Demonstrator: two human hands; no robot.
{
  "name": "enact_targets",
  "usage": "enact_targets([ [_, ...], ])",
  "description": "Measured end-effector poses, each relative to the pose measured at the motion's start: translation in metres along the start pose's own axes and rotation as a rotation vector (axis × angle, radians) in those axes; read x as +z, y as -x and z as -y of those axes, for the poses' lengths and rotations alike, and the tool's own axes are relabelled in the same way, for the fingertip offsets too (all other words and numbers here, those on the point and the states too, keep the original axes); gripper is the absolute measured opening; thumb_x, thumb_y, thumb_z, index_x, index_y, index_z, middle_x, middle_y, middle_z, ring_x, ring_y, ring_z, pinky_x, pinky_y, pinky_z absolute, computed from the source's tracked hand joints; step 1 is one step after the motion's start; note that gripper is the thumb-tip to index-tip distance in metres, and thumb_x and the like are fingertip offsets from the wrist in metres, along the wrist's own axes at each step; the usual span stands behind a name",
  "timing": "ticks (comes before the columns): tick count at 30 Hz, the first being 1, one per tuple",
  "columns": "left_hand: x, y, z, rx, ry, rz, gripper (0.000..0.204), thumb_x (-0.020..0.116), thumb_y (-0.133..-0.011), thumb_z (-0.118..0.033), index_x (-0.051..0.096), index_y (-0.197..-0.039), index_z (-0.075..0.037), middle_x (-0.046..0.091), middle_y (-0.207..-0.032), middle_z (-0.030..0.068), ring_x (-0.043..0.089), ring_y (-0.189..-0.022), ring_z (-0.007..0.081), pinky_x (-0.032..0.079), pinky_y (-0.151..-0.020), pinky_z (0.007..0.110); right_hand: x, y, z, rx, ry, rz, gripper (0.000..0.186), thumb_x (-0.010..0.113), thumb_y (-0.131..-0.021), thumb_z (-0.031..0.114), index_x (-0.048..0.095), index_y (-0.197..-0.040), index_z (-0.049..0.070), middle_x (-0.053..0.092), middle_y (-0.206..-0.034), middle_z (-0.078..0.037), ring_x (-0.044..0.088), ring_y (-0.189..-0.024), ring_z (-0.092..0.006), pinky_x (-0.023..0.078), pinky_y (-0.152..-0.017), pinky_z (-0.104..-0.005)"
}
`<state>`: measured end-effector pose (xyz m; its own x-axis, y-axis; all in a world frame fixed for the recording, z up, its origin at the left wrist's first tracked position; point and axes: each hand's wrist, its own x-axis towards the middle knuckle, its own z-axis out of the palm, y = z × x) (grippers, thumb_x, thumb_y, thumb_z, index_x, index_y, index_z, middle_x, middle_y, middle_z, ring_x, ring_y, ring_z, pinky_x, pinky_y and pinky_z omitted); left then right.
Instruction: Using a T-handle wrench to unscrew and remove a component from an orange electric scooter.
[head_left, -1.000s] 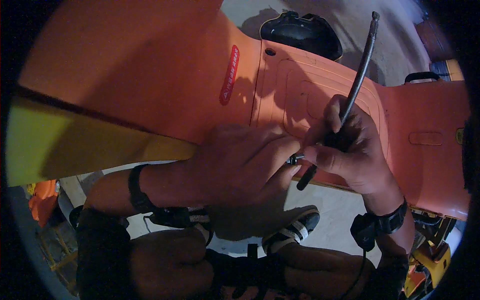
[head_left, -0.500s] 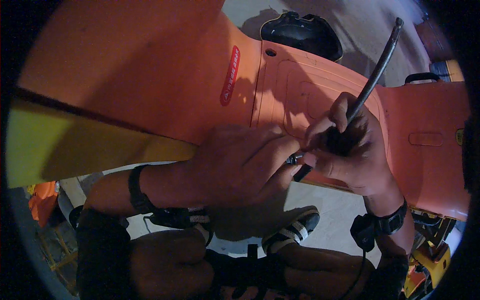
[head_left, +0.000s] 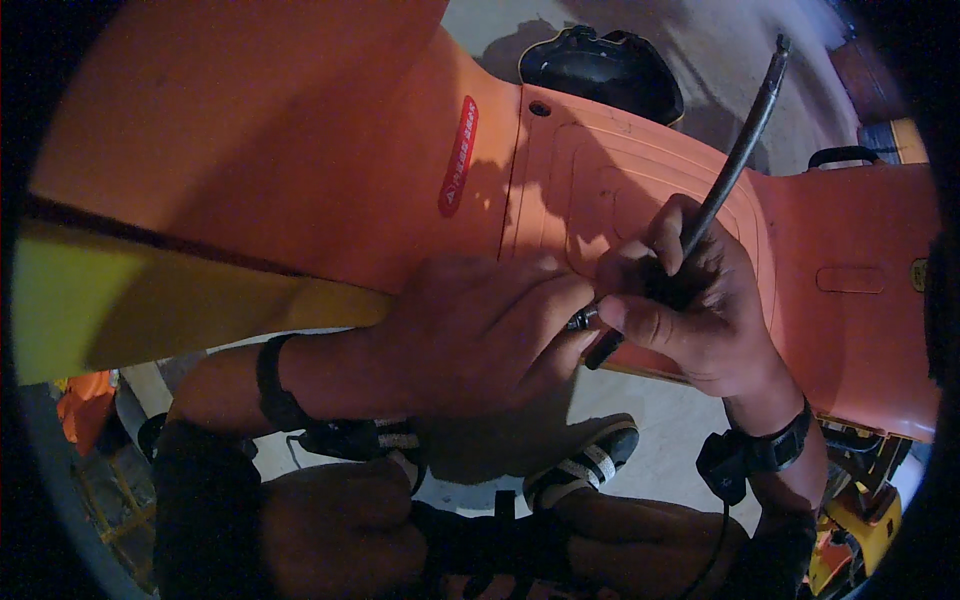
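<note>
Dark metal rod (head_left: 741, 150) crossed our curled right hand (head_left: 705, 325), perhaps freeing its thumb beside the silver-metal stub (head_left: 583, 319) our left hand (head_left: 490, 335) pinched.

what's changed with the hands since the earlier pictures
The metal rod in the right hand tilted: its upper end swung right, then slightly back left. Nothing was visibly taken hold of or let go. The left hand and orange panel stayed about the same.

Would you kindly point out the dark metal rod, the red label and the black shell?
Dark metal rod (head_left: 743, 152), head view: middle of its exposed shaft.
Red label (head_left: 459, 156), head view: middle of its face.
Black shell (head_left: 600, 78), head view: its hollow inside.
</note>
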<state>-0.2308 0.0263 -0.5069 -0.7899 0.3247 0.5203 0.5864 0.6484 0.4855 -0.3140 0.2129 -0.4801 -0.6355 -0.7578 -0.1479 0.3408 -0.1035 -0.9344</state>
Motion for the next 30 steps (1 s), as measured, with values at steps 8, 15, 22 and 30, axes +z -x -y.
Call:
enact_targets([
  [8,-0.007,-0.002,-0.004,-0.024,-0.051,0.142,0.032,0.069,-0.077,-0.017,0.054,-0.100,-0.001,0.062,-0.095,0.0121,0.063,-0.075,0.0194,0.050,-0.058,0.029,-0.002,-0.001,-0.004,-0.032,0.049,0.000,0.041,0.064,-0.078,-0.009,0.029,-0.081,0.012,0.054,-0.077,-0.008,0.054,-0.073,-0.0132,0.044,-0.063,-0.0250],
  [15,-0.010,-0.005,-0.006,-0.040,-0.084,0.231,0.035,0.069,-0.078,-0.017,0.053,-0.103,0.001,0.063,-0.098,0.0134,0.063,-0.077,0.0202,0.051,-0.060,0.031,-0.007,0.000,-0.004,-0.014,0.049,0.011,0.042,0.067,-0.074,-0.007,0.031,-0.082,0.012,0.056,-0.080,-0.008,0.057,-0.075,-0.0144,0.047,-0.068,-0.0254],
  [22,-0.012,-0.008,-0.006,-0.055,-0.040,0.219,0.032,0.067,-0.079,-0.017,0.053,-0.101,0.001,0.061,-0.086,0.0115,0.062,-0.070,0.0237,0.051,-0.057,0.033,-0.006,0.003,-0.004,-0.028,-0.003,0.010,0.046,0.067,-0.069,-0.013,0.031,-0.085,0.012,0.060,-0.088,-0.012,0.063,-0.081,-0.0172,0.052,-0.073,-0.0273],
  [30,-0.001,-0.010,-0.010,-0.296,0.320,0.314,0.023,0.058,-0.086,-0.019,0.054,-0.099,0.000,0.058,-0.081,0.0164,0.059,-0.073,0.0336,0.048,-0.064,0.041,-0.012,0.013,-0.008,-0.086,0.152,0.023,0.046,0.067,-0.073,-0.012,0.030,-0.085,0.012,0.060,-0.089,-0.013,0.062,-0.083,-0.0162,0.052,-0.069,-0.0262],
])
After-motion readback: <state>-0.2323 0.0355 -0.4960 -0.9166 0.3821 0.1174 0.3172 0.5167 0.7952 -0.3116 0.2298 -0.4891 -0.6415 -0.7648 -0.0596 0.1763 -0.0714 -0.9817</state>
